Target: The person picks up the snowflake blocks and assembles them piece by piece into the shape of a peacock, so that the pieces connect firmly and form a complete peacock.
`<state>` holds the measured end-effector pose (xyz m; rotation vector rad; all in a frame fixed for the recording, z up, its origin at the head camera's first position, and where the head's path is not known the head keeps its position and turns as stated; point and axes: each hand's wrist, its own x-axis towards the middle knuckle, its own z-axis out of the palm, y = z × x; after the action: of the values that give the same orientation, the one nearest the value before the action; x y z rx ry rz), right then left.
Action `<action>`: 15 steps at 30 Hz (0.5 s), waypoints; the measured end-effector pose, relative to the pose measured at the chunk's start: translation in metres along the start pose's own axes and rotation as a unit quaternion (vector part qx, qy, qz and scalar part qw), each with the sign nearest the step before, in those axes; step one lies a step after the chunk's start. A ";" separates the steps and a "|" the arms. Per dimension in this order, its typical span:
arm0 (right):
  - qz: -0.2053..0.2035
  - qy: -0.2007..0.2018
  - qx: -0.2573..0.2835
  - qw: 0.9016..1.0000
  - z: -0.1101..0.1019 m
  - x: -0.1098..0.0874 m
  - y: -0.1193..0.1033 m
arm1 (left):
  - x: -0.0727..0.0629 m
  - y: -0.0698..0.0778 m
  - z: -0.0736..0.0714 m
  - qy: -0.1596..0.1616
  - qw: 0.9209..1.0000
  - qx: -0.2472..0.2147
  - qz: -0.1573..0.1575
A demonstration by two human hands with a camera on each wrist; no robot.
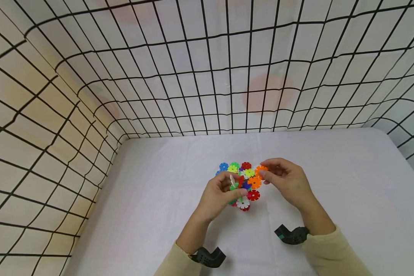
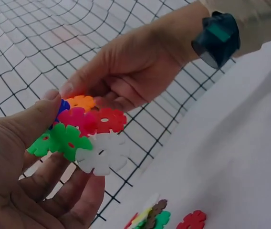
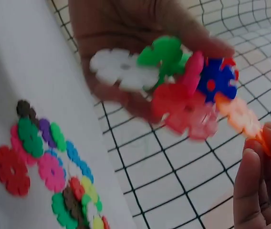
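Note:
Notched plastic flower discs are slotted into a cluster, which my left hand point(image 1: 215, 197) grips between thumb and fingers above the table. Its discs include a white one point(image 2: 102, 153), a green one point(image 2: 61, 143), a blue one point(image 3: 216, 81) and an orange one point(image 1: 254, 182). My right hand point(image 1: 291, 182) pinches another orange disc point(image 1: 261, 171) at the cluster's right side. In the right wrist view the two orange discs meet, but whether they are slotted together I cannot tell. The left fingers hide part of the cluster.
Loose flower discs point(image 3: 52, 171) of several colours lie in a pile on the white-covered table point(image 1: 141, 214), beyond and beneath the hands. A black wire grid point(image 1: 210, 69) rises along the table's back and sides. Each wrist wears a dark strapped device point(image 1: 210, 257).

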<state>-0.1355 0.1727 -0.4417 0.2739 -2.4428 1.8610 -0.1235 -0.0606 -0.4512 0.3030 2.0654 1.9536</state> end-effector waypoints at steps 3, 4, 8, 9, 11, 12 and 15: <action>-0.028 0.008 0.021 0.999 0.003 -0.002 -0.006 | 0.000 0.001 0.001 -0.007 0.999 0.039 0.013; -0.034 0.008 0.023 0.999 0.005 -0.003 -0.007 | -0.001 0.001 0.002 -0.009 0.999 0.048 0.016; -0.049 -0.004 0.025 0.998 0.009 -0.004 -0.009 | -0.002 0.003 0.003 -0.025 0.997 0.069 0.021; -0.050 -0.008 0.025 0.998 0.009 -0.004 -0.009 | -0.002 0.004 0.003 -0.027 0.997 0.073 0.020; -0.053 -0.015 0.028 0.998 0.010 -0.004 -0.008 | -0.002 0.004 0.003 -0.030 0.996 0.079 0.019; -0.053 -0.017 0.030 0.998 0.010 -0.005 -0.007 | -0.002 0.004 0.004 -0.030 0.996 0.080 0.018; -0.056 -0.021 0.035 0.998 0.011 -0.005 -0.006 | -0.002 0.004 0.003 -0.030 0.996 0.080 0.019</action>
<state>-0.1292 0.1614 -0.4396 0.4471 -2.3381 1.9150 -0.1205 -0.0578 -0.4473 0.4312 2.1968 1.7802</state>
